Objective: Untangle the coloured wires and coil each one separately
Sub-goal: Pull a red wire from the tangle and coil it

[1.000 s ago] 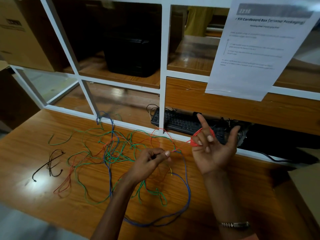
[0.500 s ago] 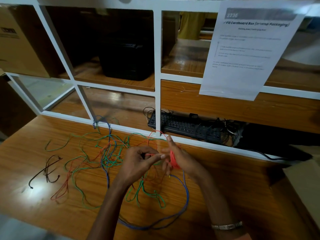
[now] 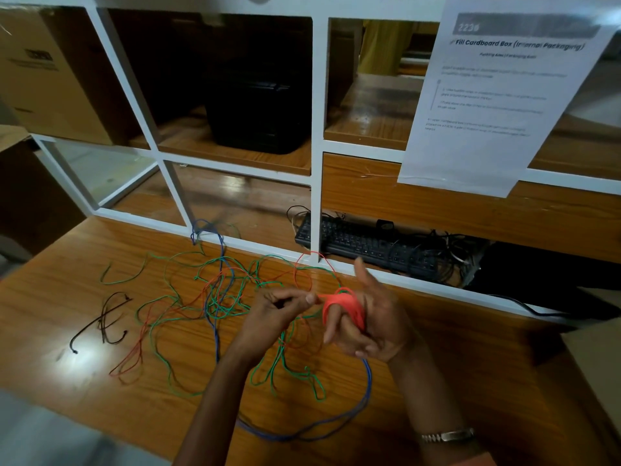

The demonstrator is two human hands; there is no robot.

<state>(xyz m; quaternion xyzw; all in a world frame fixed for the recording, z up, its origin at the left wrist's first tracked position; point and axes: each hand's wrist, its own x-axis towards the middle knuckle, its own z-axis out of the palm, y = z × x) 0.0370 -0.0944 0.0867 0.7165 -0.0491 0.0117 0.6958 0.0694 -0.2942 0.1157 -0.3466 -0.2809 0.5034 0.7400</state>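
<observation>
The red wire (image 3: 342,306) is sitting as a tight bundle of turns round the fingers of the right hand (image 3: 368,319), whose index finger is pointing up and away while the others are curling loosely under the coil. The left hand (image 3: 279,306) is pinching the free run of that same wire between thumb and fingertips, just to the left of the coil and almost touching it, so the short stretch between the two hands is lying left to right. From the pinch the red strand is trailing left and far into the tangle (image 3: 221,290), where it is crossing green wire (image 3: 161,361) and blue wire (image 3: 364,395) loops on the wooden table (image 3: 470,381); one red loop is arching up toward the white frame (image 3: 316,196). The slack to be wound is lying left of the grip, nearer the left hand, so I judge the next turn depends on that hand feeding wire rightward. A black wire (image 3: 107,322) is lying apart at the far left, well clear of the tangle. A keyboard (image 3: 363,243) is resting beyond the frame
</observation>
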